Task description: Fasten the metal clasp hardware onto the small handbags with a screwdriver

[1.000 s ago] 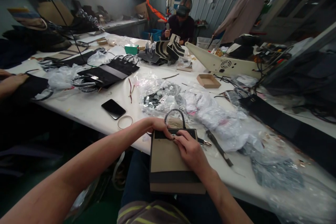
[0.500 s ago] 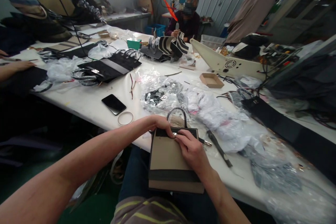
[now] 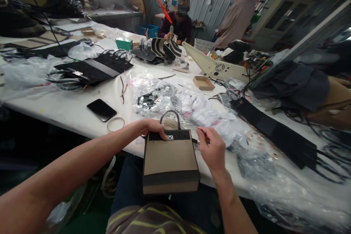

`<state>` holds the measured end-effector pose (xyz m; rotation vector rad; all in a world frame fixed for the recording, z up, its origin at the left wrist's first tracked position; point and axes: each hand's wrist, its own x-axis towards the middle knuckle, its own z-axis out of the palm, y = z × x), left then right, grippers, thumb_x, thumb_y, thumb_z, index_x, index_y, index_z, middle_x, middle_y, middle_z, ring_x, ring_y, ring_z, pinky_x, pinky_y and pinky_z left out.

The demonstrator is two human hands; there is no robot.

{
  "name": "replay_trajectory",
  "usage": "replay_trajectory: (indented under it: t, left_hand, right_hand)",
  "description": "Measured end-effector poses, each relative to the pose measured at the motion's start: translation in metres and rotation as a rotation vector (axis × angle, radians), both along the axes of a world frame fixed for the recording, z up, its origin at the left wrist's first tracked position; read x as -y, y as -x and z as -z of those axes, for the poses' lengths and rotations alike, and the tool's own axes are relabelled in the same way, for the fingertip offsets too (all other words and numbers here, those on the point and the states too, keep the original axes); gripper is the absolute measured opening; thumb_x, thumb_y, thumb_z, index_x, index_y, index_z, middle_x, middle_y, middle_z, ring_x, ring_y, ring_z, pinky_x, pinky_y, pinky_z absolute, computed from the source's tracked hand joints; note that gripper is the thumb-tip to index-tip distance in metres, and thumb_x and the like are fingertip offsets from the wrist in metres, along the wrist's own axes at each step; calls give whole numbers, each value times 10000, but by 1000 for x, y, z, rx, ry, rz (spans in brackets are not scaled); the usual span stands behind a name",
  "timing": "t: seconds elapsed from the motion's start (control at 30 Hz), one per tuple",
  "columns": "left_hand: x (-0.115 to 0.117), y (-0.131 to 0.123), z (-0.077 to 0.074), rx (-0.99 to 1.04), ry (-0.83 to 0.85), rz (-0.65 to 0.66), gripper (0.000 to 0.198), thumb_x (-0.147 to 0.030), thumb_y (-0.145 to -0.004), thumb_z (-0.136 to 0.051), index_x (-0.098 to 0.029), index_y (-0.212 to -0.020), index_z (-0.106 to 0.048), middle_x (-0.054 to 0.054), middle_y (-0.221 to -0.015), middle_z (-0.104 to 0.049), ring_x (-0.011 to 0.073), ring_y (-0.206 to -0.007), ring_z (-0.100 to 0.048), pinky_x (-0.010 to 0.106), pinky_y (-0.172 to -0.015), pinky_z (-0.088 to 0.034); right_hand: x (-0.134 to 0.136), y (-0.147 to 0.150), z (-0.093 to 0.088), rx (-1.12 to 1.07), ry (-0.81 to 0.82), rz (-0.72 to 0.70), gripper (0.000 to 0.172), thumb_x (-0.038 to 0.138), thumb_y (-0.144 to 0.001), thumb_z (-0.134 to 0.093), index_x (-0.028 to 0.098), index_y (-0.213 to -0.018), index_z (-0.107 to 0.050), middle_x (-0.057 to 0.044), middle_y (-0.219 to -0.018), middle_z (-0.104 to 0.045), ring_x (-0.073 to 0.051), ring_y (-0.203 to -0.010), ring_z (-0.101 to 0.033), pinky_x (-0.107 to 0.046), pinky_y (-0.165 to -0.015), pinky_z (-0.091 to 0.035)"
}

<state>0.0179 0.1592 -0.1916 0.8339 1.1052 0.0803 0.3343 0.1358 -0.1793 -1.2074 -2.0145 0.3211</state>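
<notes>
A beige and dark handbag (image 3: 170,157) with a curved dark handle (image 3: 170,112) rests at my lap, against the table edge. My left hand (image 3: 155,128) grips its top edge, with the thumb pressed beside a small silver metal plate (image 3: 170,138) on the dark upper band. The other fingers are hidden behind the bag. My right hand (image 3: 212,148) is off the bag, just right of its upper corner, with the fingers curled in a pinch. A dark strap end shows by those fingers, but I cannot make out what they hold.
A phone (image 3: 101,109) and a ring-shaped band (image 3: 115,124) lie to the left. Beyond the bag are plastic bags (image 3: 156,97) of metal parts and white wrapping. Black bag panels (image 3: 95,67) and a cardboard tray (image 3: 203,83) lie further back. A co-worker (image 3: 177,22) sits across the table.
My right hand has left the metal plate and moved right, away from the bag. The plate now shows beside my left thumb. The view has turned to the right.
</notes>
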Motion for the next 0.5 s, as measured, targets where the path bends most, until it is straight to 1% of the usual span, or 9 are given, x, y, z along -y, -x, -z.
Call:
replay_trajectory:
  t: [0.03, 0.1, 0.13, 0.2, 0.27, 0.3, 0.37, 0.43, 0.5]
  left_hand:
    - [0, -1, 0, 6, 9, 2, 531, -342, -592, -1027, -227, -1065, -816, 73, -947, -875, 295, -843, -842, 364, -728, -725]
    - [-1, -2, -1, 8, 26, 10, 500, -316, -596, -1013, -220, -1045, -814, 86, -950, -876, 303, -854, -845, 373, -737, -729]
    - [-1, -3, -2, 3, 32, 13, 477, -312, -604, -1003, -214, -1031, -814, 91, -945, -874, 305, -855, -845, 377, -741, -730]
    - [-1, -4, -3, -14, 34, 15, 436, -308, -612, -990, -199, -994, -810, 101, -923, -869, 316, -861, -846, 393, -757, -733]
    - [0, -5, -4, -30, 25, 7, 422, -295, -599, -991, -191, -961, -802, 104, -887, -862, 335, -886, -848, 415, -780, -735]
    - [0, -5, -4, -34, 19, -1, 423, -288, -589, -995, -191, -951, -799, 101, -868, -858, 343, -896, -848, 422, -784, -736]
    - [1, -5, -4, -28, 24, -1, 427, -275, -573, -1001, -193, -939, -796, 95, -851, -853, 350, -913, -848, 424, -784, -737]
    - [0, -5, -3, -10, 32, 13, 426, -270, -568, -1003, -195, -934, -798, 95, -859, -854, 351, -925, -848, 422, -784, -738]
    - [0, -5, -2, 2, 41, 20, 419, -272, -575, -998, -197, -935, -799, 99, -871, -856, 354, -938, -848, 425, -788, -739]
  right_hand:
    - [-10, -14, 5, 125, 22, 84, 272, 388, -1123, -584, 214, -1228, -765, -129, -1142, -752, -287, -992, -712, -415, -892, -583]
    - [-29, -35, 21, 363, 114, 159, 320, 395, -1089, -585, 184, -1254, -759, -155, -1152, -728, -307, -974, -692, -437, -880, -560]
    - [-36, -42, 29, 439, 157, 160, 338, 406, -1073, -588, 176, -1256, -755, -163, -1171, -720, -318, -989, -688, -446, -881, -554]
    - [-44, -49, 40, 483, 195, 126, 340, 434, -1055, -576, 175, -1196, -745, -169, -1177, -715, -339, -1037, -682, -465, -900, -551]
    - [-41, -52, 43, 405, 169, 110, 334, 474, -1043, -565, 189, -1146, -706, -174, -1167, -715, -355, -1079, -681, -487, -927, -554]
    - [-36, -54, 42, 323, 156, 120, 336, 495, -1037, -575, 198, -1159, -676, -174, -1175, -719, -354, -1090, -688, -493, -938, -557]
    - [-25, -60, 37, 82, 152, 154, 376, 533, -1024, -634, 221, -1231, -604, -157, -1191, -737, -330, -1061, -721, -483, -927, -573]
    - [-14, -68, 31, -187, 139, 195, 469, 554, -975, -747, 245, -1264, -547, -95, -1105, -756, -283, -939, -750, -434, -856, -589]
    - [-7, -73, 22, -340, 116, 221, 480, 556, -936, -815, 245, -1198, -560, -12, -915, -719, -223, -738, -708, -363, -712, -567]
